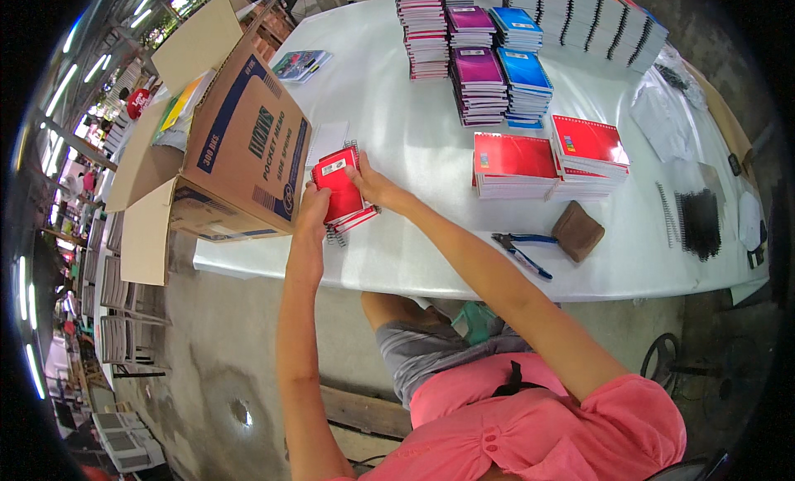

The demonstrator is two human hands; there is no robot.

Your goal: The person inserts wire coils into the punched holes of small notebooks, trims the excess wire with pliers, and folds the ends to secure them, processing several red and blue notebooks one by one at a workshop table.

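Observation:
My left hand (313, 208) and my right hand (373, 185) both grip a small red spiral notebook (338, 183) over the near left part of the table. The left is closed on its lower left edge, the right on its right edge. A pale label shows on the cover. Just below it several more red notebooks (358, 219) stick out with their coils fanned; whether they rest on the table or are held too, I cannot tell. Beside my left hand stands an open cardboard box (240, 141), its flaps spread.
Stacks of purple (479, 67), blue (523, 69) and red notebooks (515, 162) stand on the white table (389, 257). Blue-handled pliers (526, 253) lie by a brown block (577, 231). Black binding coils (698, 224) lie right, large spiral-bound books (588, 21) stand behind.

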